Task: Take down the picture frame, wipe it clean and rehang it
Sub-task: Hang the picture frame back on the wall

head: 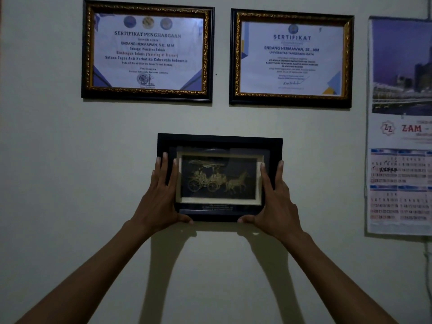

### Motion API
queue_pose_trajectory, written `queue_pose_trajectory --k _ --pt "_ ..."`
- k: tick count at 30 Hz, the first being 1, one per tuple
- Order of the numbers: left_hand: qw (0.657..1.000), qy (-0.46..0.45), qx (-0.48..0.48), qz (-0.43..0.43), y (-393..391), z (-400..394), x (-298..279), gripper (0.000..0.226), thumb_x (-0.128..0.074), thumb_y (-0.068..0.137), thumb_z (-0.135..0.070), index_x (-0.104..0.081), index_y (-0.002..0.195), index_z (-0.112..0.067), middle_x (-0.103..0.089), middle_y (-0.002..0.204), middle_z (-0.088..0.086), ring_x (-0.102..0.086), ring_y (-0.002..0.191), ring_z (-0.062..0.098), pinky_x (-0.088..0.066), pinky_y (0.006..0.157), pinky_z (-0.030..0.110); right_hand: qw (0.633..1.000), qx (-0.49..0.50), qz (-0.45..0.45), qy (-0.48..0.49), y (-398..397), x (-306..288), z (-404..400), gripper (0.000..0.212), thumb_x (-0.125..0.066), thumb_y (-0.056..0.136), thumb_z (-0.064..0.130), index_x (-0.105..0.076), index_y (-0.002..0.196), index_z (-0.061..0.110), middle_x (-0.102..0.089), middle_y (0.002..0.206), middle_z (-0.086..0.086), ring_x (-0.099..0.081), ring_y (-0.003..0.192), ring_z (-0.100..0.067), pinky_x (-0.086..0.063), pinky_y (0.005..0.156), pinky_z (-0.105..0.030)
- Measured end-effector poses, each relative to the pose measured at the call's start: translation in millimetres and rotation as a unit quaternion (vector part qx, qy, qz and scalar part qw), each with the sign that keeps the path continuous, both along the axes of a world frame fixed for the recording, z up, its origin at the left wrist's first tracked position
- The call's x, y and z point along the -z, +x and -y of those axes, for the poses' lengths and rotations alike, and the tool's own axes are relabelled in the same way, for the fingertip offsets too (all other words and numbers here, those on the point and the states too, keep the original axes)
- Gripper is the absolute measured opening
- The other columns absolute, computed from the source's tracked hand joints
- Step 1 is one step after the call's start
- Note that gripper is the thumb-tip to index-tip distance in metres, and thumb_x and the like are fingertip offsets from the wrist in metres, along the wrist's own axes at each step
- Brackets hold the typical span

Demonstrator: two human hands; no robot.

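Observation:
A small black picture frame (219,143) with a golden horse-drawn carriage behind glass sits against the pale wall at the centre of the view. My left hand (161,199) holds its left side, fingers straight up along the border and thumb hooked under the bottom edge. My right hand (274,202) holds the right side the same way, thumb beneath the lower right part of the bottom edge. Both arms reach up from below. The frame's hanger and the wall nail are hidden behind it.
Two larger gold-trimmed certificate frames hang above, one at the left (147,52) and one at the right (291,59). A wall calendar (399,127) hangs at the right edge. Below the small frame there is only bare wall (70,183).

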State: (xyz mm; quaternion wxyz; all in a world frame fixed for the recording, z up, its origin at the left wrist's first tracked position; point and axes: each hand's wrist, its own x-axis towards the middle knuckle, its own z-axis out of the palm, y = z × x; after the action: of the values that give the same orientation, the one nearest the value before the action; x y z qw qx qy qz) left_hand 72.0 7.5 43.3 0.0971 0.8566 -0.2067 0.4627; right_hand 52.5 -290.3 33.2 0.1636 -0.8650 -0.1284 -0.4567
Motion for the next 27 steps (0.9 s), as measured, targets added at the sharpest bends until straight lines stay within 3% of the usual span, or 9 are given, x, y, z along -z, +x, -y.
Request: queue_pose_trajectory --k 8,16,23,27 --pt "1.0 -0.003 -0.006 0.01 0 -3 3 0.161 -0.081 0.041 -0.075 0.013 0.155 -0.013 0.026 0.161 0.009 0.022 0.148 0.03 -0.032 0.111 0.06 1.0 -0.001 -0.005 0.013 -1 1 1 0.156 -0.087 0.042 0.07 0.022 0.15 0.046 0.042 0.154 0.007 -0.014 0.15 -0.034 -0.057 0.081 -0.049" --pt "0.999 -0.01 0.008 0.033 -14 -5 25 0.151 -0.074 0.05 -0.079 0.01 0.156 -0.011 0.021 0.163 0.009 0.017 0.15 0.029 -0.021 0.117 0.059 0.998 -0.003 0.016 0.053 -11 17 3 0.152 -0.089 0.045 0.066 0.018 0.151 0.047 0.035 0.158 0.008 -0.01 0.151 -0.034 -0.056 0.076 -0.05" --pt "0.996 -0.031 0.06 0.059 -36 6 103 0.103 -0.066 0.082 -0.063 -0.018 0.156 -0.011 -0.009 0.165 0.005 -0.009 0.152 0.022 -0.023 0.119 0.039 0.996 0.018 0.021 0.08 -36 79 -1 0.136 -0.085 0.062 0.061 0.012 0.155 0.042 0.026 0.163 0.006 -0.009 0.151 -0.031 -0.056 0.07 -0.039" --pt "0.995 -0.013 0.091 0.028 -44 21 155 0.086 -0.062 0.087 -0.054 -0.026 0.154 -0.014 -0.013 0.164 0.003 -0.015 0.151 0.02 -0.025 0.119 0.035 0.996 0.025 -0.017 0.083 -50 125 -4 0.123 -0.08 0.073 0.056 0.011 0.155 0.041 0.017 0.165 0.007 -0.011 0.151 -0.029 -0.055 0.083 -0.043"
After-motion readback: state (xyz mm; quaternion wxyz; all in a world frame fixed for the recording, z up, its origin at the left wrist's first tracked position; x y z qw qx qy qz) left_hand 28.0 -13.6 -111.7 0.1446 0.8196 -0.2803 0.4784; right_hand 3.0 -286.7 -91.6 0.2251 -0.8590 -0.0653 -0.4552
